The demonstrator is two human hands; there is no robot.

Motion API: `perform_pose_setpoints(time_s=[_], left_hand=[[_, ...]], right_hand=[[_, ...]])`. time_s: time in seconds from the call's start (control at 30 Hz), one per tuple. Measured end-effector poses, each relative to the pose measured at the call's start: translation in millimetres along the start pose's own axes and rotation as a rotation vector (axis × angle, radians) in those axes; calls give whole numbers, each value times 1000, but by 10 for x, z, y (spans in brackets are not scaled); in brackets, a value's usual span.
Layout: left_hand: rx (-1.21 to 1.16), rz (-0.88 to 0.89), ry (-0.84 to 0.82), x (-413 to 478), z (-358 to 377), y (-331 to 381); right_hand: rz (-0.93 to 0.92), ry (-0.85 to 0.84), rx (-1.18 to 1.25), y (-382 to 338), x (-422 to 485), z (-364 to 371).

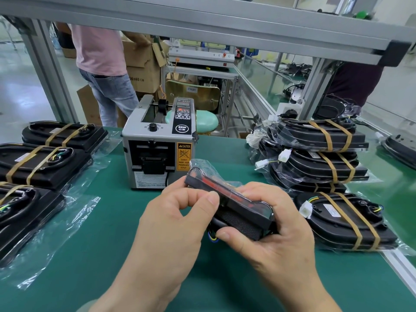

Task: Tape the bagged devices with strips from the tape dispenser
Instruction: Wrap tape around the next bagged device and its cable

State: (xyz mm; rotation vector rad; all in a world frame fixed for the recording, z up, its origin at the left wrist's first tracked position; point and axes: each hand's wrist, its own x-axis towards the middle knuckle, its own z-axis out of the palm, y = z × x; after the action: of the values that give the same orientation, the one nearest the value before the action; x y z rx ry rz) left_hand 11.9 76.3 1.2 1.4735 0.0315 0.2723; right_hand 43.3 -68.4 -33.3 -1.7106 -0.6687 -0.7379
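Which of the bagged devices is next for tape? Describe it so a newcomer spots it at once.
Start at the grey tape dispenser in the middle of the green mat. Just in front of it, both hands hold one bagged device tilted above the mat. Unlike the flat and stacked neighbours, it shows no tan tape bands.

Bright, even overhead light, no hard shadows; only soft dark patches under the two bare hands on the green matte table mat (94, 255). Glare on the clear crinkled plastic bags (74, 206) at 9 o'clock and on the glossy pale floor (20, 91) at 10. Wide-angle bend: the grey aluminium frame beam (202, 25) at 12 bows, uprights lean. Centre sharp; background at 12–1 a bit soft, w/ corners smeared.
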Motion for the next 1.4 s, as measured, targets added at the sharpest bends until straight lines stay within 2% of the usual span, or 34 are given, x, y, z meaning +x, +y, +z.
perform_pose_setpoints(time_s=[0.47,0.77,0.87,1.0,1.07,1.17,1.23,1.4], left_hand=[[92,34,70,3,53,-70],[258,94,202,-26,92,-133],[188,32,262,20,85,-184],[-71,12,271,113,64,-187],[-77,31,206,149,31,-186],[-8,8,-14,204,2,-179],[-58,-9,-112,245,-9,-168],[-89,11,-74,300,20,-167]], right_hand=[[13,-5,18,14,-13,13],[16,-6,6,-3,-16,1],[18,8,-1,-2,-16,1],[24,7,15,4,-15,7],[22,4,19,4,-14,5],[32,-1,12,-12,-9,0],[57,6,32,-31,-2,-6],[128,16,121,-77,13,-22]])
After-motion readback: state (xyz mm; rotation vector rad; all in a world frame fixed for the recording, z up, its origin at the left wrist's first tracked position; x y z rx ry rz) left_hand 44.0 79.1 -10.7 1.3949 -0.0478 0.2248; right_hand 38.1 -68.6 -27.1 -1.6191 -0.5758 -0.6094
